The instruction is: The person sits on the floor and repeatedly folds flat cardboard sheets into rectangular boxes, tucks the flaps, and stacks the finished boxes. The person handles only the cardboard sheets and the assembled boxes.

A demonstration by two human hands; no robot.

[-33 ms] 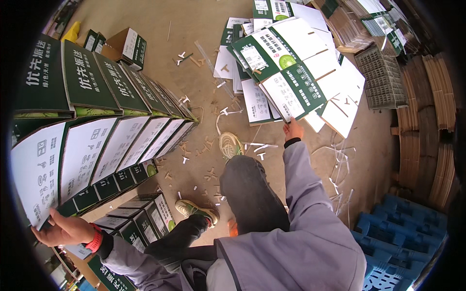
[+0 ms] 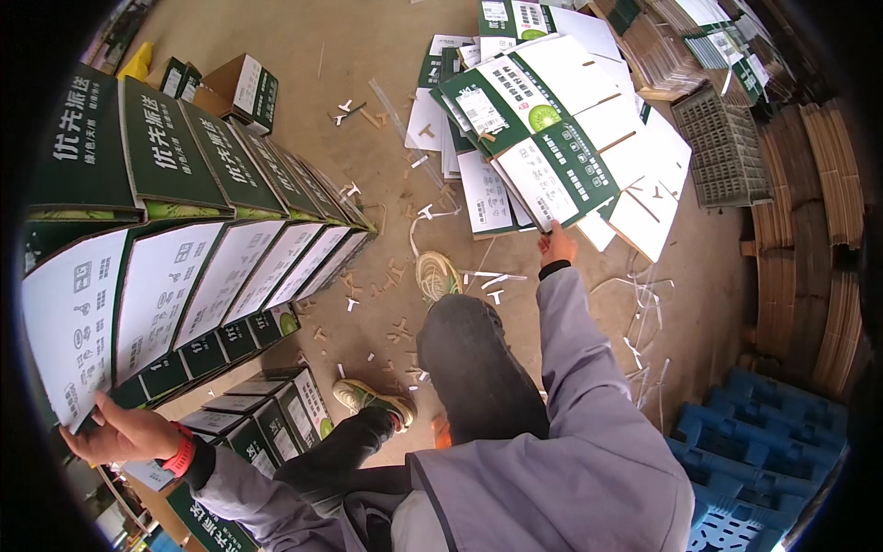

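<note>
Our left hand [image 2: 129,434] has its fingers curled around the lower edge of the nearest white panel [image 2: 69,322] on the carton row [image 2: 170,147], probably to steady it. To the right of that row, our right hand [image 2: 556,247] pinches the near corner of a flat carton [image 2: 556,179], which lies atop a loose pile [image 2: 483,189], likely because this corner juts out towards us
</note>
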